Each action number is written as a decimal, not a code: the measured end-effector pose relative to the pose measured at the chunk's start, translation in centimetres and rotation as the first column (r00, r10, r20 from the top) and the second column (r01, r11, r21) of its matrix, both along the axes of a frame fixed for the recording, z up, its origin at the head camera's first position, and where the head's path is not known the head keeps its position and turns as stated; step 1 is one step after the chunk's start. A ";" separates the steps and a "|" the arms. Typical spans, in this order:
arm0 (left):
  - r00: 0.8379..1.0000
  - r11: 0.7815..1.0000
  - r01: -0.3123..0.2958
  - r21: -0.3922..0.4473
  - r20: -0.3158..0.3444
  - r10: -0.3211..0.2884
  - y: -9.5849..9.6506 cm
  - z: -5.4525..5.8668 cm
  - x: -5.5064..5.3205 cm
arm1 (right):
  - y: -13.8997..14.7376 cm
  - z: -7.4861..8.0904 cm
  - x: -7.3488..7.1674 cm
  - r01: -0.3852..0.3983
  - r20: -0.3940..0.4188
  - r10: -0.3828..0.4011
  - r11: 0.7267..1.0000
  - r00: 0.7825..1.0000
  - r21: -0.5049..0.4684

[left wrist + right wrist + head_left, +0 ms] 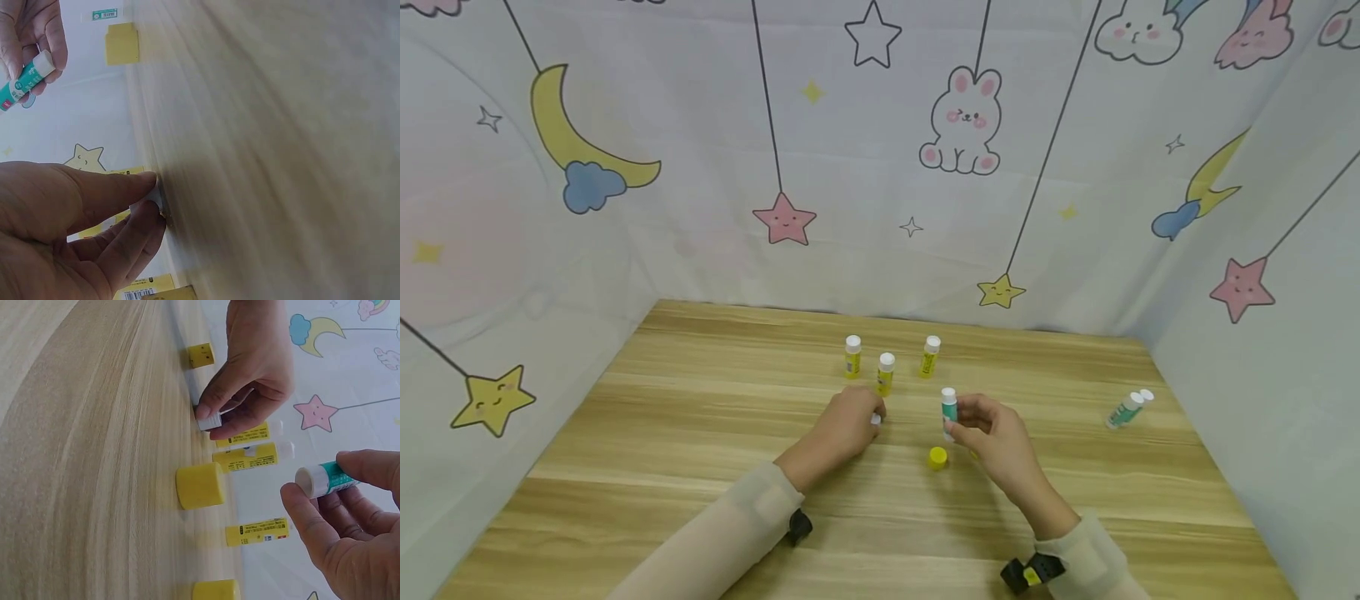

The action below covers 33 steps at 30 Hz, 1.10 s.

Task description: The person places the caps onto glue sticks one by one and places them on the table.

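Observation:
My right hand [1000, 440] holds a green-and-white glue stick [949, 407] upright, a little above the table, between thumb and fingers. Its lower white end [307, 482] faces the tabletop in the right wrist view. To the left, my left hand [844, 423] pinches a small white cap [209, 421] down at the table surface. The fingers cover most of that cap in the head view. A yellow cap [937, 458] sits between the hands, just below the glue stick. Another yellow cap [215, 590] is mostly hidden by the right hand in the head view.
Three yellow glue sticks with white tops, a left one [853, 358], a middle one [886, 377] and a right one [930, 358], stand behind the hands. Two green glue sticks [1124, 411] stand at the far right. A further yellow cap [201, 355] lies beyond the left hand. Printed cloth [865, 258] walls the table [715, 367].

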<state>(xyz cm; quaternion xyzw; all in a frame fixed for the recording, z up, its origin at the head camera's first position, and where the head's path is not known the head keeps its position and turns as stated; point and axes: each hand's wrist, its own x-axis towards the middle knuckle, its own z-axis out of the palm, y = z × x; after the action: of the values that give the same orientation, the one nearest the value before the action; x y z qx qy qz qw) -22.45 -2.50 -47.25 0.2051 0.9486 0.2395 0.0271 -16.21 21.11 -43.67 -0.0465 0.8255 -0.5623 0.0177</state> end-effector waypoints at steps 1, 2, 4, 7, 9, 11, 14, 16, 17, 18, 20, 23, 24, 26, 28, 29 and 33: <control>1.000 1.000 0.000 -0.001 -0.001 0.000 0.0 0.0 0.0 | 0.0 0.0 0.0 0.001 0.000 -0.001 1.000 1.000 0.000; 1.000 1.000 -0.002 -0.002 -0.001 0.002 0.0 0.0 0.0 | 0.0 0.0 0.1 0.002 -0.001 -0.002 1.000 1.000 0.002; 1.000 1.000 -0.004 -0.003 0.000 0.004 0.0 0.0 0.0 | 0.0 -0.1 0.1 0.004 -0.003 -0.004 1.000 1.000 0.002; 1.000 1.000 -0.012 0.005 0.010 0.011 0.0 -0.1 0.0 | 0.1 -0.2 0.2 0.012 -0.005 -0.012 1.000 1.000 0.013; 1.000 1.000 -0.015 0.007 0.015 0.015 0.0 -0.1 0.0 | 0.1 -0.3 0.2 0.019 -0.002 -0.019 1.000 1.000 0.018; 1.000 1.000 -0.018 0.010 0.020 0.018 -0.1 -0.1 0.0 | 0.1 -0.4 0.3 0.025 0.003 -0.025 0.999 1.000 0.021; 1.000 1.000 -0.021 0.011 0.018 0.021 -0.2 -0.1 0.0 | 0.1 -0.5 0.4 0.034 0.008 -0.034 0.999 0.999 0.018; 1.000 1.000 -0.021 0.021 0.013 0.020 -0.2 -0.1 0.1 | 0.1 -0.5 0.4 0.038 0.005 -0.038 0.999 0.999 0.018; 1.000 0.999 -0.022 0.029 0.013 0.022 -0.3 -0.1 0.1 | 0.1 -0.5 0.4 0.040 0.002 -0.040 0.999 0.999 0.021; 1.000 0.999 -0.023 0.038 0.014 0.023 -0.4 0.0 0.2 | 0.1 -0.5 0.4 0.041 -0.003 -0.041 0.999 0.999 0.027; 1.000 0.998 -0.025 0.059 0.010 0.025 -0.6 0.0 0.2 | 0.0 -0.6 0.4 0.040 -0.012 -0.039 0.999 0.999 0.032; 1.000 0.997 -0.025 0.077 0.005 0.025 -0.9 -0.1 0.3 | 0.0 -0.7 0.4 0.038 -0.027 -0.037 0.998 0.999 0.047; 1.000 0.997 -0.023 0.080 0.000 0.023 -1.0 0.0 0.4 | 0.0 -0.7 0.4 0.038 -0.032 -0.036 0.998 0.999 0.050; 1.000 0.996 -0.016 0.086 -0.008 0.017 -1.2 0.0 0.5 | -0.1 -0.7 0.4 0.038 -0.038 -0.036 0.998 0.999 0.054; 1.000 0.995 -0.014 0.099 -0.007 0.015 -1.3 0.1 0.6 | -0.1 -0.6 0.4 0.038 -0.042 -0.036 0.998 0.998 0.054; 1.000 0.994 -0.014 0.111 -0.005 0.014 -1.4 0.2 0.6 | -0.2 -0.5 0.4 0.038 -0.043 -0.036 0.998 0.998 0.055; 1.000 0.986 -0.024 0.163 -0.009 0.026 -1.7 0.5 0.9 | -0.4 -0.4 0.4 0.036 -0.049 -0.033 0.998 0.998 0.055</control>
<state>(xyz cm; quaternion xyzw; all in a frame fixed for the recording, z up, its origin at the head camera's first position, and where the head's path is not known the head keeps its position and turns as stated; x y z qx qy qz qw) -21.51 -4.20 -46.71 0.1961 0.9284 0.3155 0.0022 -15.77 20.76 -44.10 -0.0454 0.8417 -0.5379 -0.0105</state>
